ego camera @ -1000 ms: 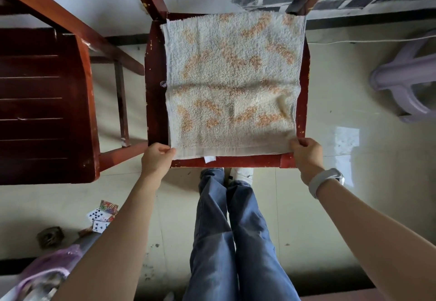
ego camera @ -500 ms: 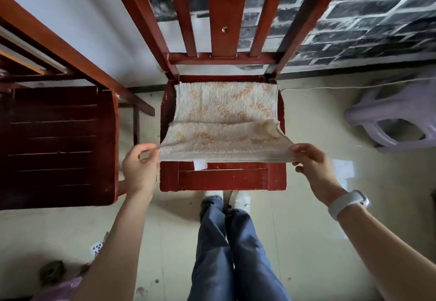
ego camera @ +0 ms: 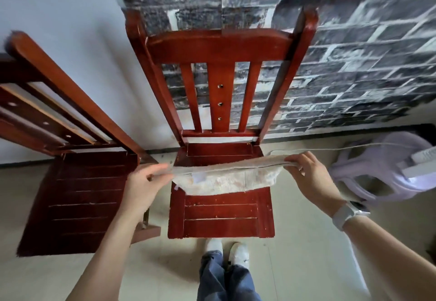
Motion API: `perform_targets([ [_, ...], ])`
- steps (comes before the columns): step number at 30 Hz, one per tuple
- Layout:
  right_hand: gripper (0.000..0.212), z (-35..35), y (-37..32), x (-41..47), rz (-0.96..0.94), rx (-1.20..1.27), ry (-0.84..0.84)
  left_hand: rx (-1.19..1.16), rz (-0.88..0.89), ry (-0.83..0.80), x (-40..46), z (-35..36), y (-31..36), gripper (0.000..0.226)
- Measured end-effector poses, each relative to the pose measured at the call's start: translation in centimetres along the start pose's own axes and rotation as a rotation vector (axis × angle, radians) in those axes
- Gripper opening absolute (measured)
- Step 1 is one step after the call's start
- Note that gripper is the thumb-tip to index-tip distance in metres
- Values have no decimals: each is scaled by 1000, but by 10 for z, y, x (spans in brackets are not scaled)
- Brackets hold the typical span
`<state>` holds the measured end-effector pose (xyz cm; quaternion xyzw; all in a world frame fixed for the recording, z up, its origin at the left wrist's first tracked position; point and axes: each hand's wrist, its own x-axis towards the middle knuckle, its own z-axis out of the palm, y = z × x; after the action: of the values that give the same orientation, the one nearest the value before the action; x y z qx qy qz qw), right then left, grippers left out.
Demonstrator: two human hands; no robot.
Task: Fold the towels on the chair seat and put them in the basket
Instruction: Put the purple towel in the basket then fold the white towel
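Above the chair seat (ego camera: 221, 215), one towel (ego camera: 226, 178) between two hands: left hand (ego camera: 144, 182), right hand (ego camera: 306, 175).

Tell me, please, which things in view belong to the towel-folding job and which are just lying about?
Part of the job: towel, pinched at its ends by the left hand and right hand; chair seat beneath it.

Lying about: second wooden chair, lilac plastic stool, white cord.
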<state>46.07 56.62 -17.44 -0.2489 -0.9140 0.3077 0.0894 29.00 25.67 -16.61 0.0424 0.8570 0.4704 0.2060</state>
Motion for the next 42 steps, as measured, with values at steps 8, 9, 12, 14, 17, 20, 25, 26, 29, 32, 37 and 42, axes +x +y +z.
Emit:
perform_targets([
  [8,10,-38,-16,-11,-59,-136,-5,363,344,57,-16,-10,19,22],
  [9,10,-39,-17,-13,-56,-151,11,388,366,75,-18,-9,20,20],
  [12,7,-43,-19,-16,-43,-129,9,479,397,107,-22,-8,22,17],
  [14,5,-45,-17,-18,-78,-95,3,578,424,120,-26,-10,20,16],
  [17,5,-45,-11,-28,-94,-42,2,668,474,109,-36,-11,14,13],
  [20,7,-33,-4,-49,-15,6,-22,677,465,59,-52,-6,-1,11],
  [25,8,-19,10,-86,143,55,-97,693,406,-92,-79,-2,-24,8],
  [26,8,-19,11,-91,146,62,-89,706,419,-117,-83,-3,-27,8],
  [29,12,-19,12,-99,146,64,-35,667,338,-224,-91,-2,-31,13],
  [32,16,-17,14,-100,165,48,34,623,312,-360,-96,3,-32,25],
  [37,18,-16,19,-100,206,13,108,632,337,-414,-100,12,-30,40],
  [42,15,-20,26,-119,217,-11,86,553,338,-253,-105,11,-28,17],
])
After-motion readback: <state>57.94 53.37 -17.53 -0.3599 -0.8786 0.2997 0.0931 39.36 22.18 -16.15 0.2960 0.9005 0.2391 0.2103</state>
